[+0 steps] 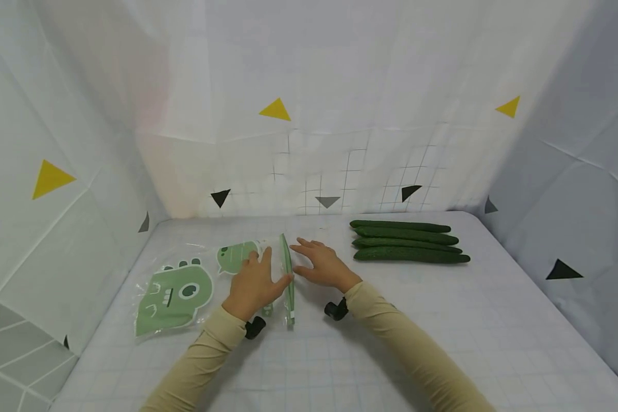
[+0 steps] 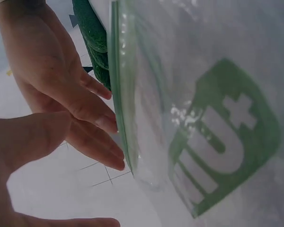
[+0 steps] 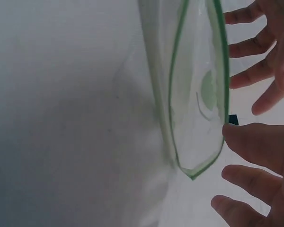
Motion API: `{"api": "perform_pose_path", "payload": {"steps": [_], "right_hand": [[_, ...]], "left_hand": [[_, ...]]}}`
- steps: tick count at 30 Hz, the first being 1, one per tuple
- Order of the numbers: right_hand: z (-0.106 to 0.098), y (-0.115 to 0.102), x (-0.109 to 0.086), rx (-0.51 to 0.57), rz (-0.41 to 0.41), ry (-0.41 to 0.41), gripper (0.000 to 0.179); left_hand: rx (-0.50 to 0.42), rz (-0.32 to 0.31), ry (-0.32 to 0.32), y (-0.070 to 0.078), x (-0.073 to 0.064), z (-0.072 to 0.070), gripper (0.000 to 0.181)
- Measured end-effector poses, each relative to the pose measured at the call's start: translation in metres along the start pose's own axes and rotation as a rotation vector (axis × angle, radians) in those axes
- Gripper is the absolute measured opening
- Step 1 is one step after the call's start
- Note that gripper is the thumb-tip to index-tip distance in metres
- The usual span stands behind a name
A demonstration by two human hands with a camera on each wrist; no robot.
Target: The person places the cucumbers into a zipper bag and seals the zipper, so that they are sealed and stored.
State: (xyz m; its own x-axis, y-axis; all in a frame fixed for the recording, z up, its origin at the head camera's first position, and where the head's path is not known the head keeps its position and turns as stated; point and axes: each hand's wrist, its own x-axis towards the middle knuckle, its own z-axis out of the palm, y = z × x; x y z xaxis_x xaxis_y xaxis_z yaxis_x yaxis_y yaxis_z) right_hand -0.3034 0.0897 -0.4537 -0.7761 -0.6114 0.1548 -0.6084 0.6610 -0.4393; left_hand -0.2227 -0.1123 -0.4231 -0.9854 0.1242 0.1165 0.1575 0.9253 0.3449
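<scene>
A clear zip bag (image 1: 177, 294) with green cartoon-monster prints lies flat on the left of the table. Its green zip edge (image 1: 289, 286) stands up on the right, and the right wrist view shows the mouth (image 3: 191, 174) spread into a loop. My left hand (image 1: 252, 284) is over the bag, fingers spread, its thumb at the zip edge. Facing it, my right hand (image 1: 323, 264) has its fingers extended beside the mouth; whether they touch it I cannot tell. Several dark green cucumbers (image 1: 409, 241) lie side by side to the right of that hand.
A white grid-marked cloth covers the table (image 1: 494, 332). White sheets with yellow and black triangles rise at the back (image 1: 391, 86) and both sides. Small black wrist cameras sit under the left wrist (image 1: 255, 328) and right wrist (image 1: 336, 311).
</scene>
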Motion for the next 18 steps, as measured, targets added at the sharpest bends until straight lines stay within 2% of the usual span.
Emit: {"api": "perform_pose_path", "payload": {"steps": [5, 12, 18], "right_hand": [[0.009, -0.001, 0.002, -0.004, 0.015, -0.054, 0.057], [0.014, -0.004, 0.004, 0.019, -0.083, -0.065, 0.059], [0.018, -0.006, 0.008, 0.026, -0.127, -0.095, 0.065]], "left_hand": [[0.002, 0.009, -0.014, -0.001, 0.0, 0.003, 0.088], [-0.003, 0.026, -0.001, -0.003, 0.001, 0.006, 0.089], [-0.001, 0.039, 0.005, -0.004, 0.001, 0.008, 0.087]]}}
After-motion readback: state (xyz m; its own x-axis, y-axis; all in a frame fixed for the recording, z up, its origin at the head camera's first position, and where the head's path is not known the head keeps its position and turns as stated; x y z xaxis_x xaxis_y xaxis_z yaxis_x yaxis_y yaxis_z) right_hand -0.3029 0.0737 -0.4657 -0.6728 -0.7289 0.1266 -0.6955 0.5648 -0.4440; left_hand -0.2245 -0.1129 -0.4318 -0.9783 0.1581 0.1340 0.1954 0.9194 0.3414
